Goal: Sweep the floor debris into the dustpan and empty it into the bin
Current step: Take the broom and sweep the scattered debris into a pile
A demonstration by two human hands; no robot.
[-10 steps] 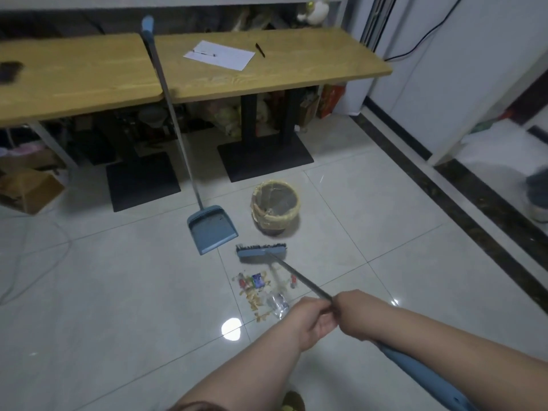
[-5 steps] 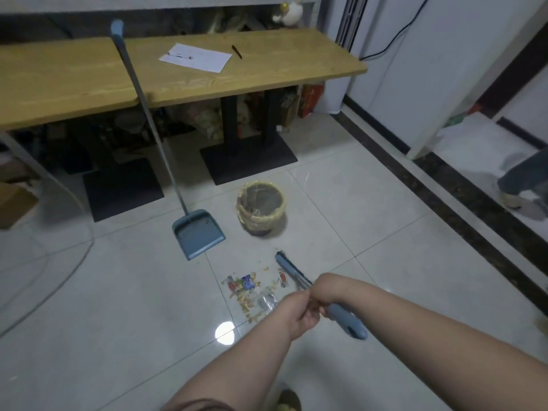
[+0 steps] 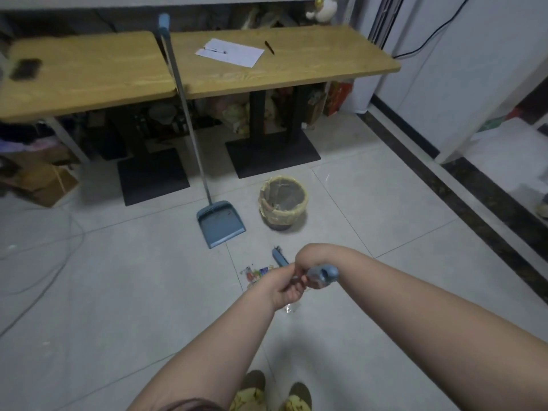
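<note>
Mostly hidden, the broom (image 3: 280, 256) is clenched by left hand (image 3: 286, 287) and right hand (image 3: 305, 262); forearms cover much debris (image 3: 256, 272).

Two wooden tables (image 3: 296, 69) hold paper (image 3: 229, 52), a pen (image 3: 269, 47) and a phone (image 3: 25, 69).

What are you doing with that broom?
A person is sweeping. The left hand and right hand both grip the blue broom above the colourful floor debris. The blue long-handled dustpan stands beside the yellow-lined bin, with no scraps swept into it yet.
</note>
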